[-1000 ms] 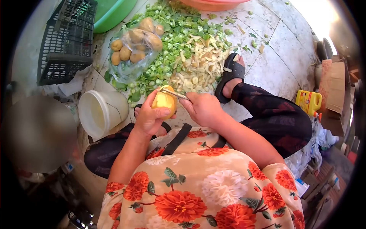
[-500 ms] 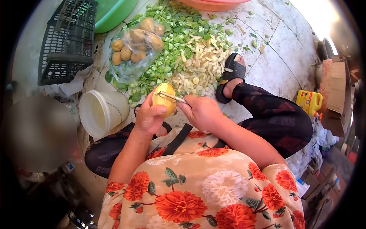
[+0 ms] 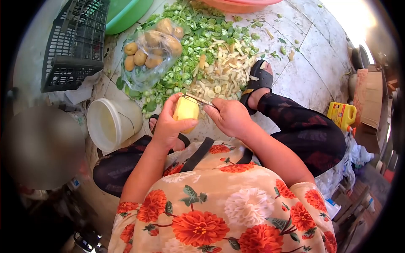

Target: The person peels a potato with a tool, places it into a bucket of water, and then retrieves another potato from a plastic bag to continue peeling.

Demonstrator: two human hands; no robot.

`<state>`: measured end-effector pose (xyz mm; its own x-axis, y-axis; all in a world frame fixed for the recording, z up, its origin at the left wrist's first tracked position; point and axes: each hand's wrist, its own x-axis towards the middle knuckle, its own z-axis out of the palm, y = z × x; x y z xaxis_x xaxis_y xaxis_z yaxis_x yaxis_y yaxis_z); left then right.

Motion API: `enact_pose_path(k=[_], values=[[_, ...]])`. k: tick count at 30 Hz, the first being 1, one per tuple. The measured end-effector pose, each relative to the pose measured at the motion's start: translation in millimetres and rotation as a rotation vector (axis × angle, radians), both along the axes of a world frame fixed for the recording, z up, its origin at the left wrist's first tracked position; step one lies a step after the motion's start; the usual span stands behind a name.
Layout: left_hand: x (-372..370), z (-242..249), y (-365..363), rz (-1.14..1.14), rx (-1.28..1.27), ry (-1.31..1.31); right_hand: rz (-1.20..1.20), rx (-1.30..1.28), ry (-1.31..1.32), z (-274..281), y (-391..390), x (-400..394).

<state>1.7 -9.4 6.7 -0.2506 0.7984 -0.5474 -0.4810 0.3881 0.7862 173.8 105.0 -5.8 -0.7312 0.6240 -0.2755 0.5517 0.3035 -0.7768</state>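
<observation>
A yellow, mostly peeled potato (image 3: pixel 186 110) is gripped in my left hand (image 3: pixel 168 124), with the thumb across its lower side. My right hand (image 3: pixel 231 118) is closed round the handle of a metal peeler (image 3: pixel 198 100). The peeler's head rests at the top end of the potato. Just beyond my hands lies a pile of pale potato peelings (image 3: pixel 223 69) on the floor. Unpeeled potatoes (image 3: pixel 152 46) fill a clear plastic bag to the left of the pile.
Chopped green trimmings (image 3: pixel 185 50) cover the floor around the peelings. A white bucket (image 3: pixel 126 118) stands left of my hands. Behind are a black crate (image 3: pixel 78 46), a green basin (image 3: pixel 128 17) and a pink basin (image 3: pixel 240 5). A yellow jug (image 3: pixel 341 114) is at right.
The peeler has moved from the potato's middle to its top end. My left hand has tilted the potato, and my right hand has shifted slightly right. A strip of peel now shows on the trimmings.
</observation>
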Motion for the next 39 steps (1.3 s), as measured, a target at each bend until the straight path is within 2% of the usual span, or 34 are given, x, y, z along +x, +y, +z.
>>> enact_pose_path(k=[4,8,10,12,14,17,19,22,24,26,30,39], values=[[-0.2,0.8,-0.9,-0.087,-0.061,0.113,0.079,0.053,-0.022,6.2,-0.3,0.1],[0.2,0.8,-6.0,-0.106,-0.031,0.101,0.103,0.058,-0.238,-18.3,12.1,1.9],[2.8,9.9,-2.1,-0.148,0.163,-0.006,0.080,0.061,-0.338,-30.2,17.0,7.9],[-3.7,8.9,-1.3,-0.074,0.118,-0.008,-0.110,0.064,-0.276,-32.1,20.5,6.5],[-4.2,6.8,-2.2,-0.008,0.070,-0.016,-0.153,0.052,-0.222,-24.5,21.1,6.0],[-4.5,3.0,-0.9,0.029,0.090,-0.143,-0.141,0.005,-0.129,-15.7,15.7,3.2],[-6.1,-0.3,-0.9,0.150,0.151,-0.354,-0.132,-0.086,0.057,-7.2,6.2,0.8],[-5.4,-5.1,1.2,0.217,0.181,-0.344,-0.078,-0.193,0.117,10.8,-2.7,0.7],[-4.2,-5.9,3.3,0.221,0.191,-0.369,-0.046,-0.175,0.173,11.3,-10.4,4.0],[-4.7,-6.1,2.1,0.091,0.186,-0.320,0.061,-0.126,0.233,13.1,-16.2,4.5],[-6.7,-8.7,-1.0,0.047,0.134,-0.329,0.122,-0.101,0.038,27.7,-13.1,4.7],[-4.9,-6.2,-2.2,0.082,0.130,-0.353,0.083,-0.040,0.023,12.4,-14.6,-3.3]])
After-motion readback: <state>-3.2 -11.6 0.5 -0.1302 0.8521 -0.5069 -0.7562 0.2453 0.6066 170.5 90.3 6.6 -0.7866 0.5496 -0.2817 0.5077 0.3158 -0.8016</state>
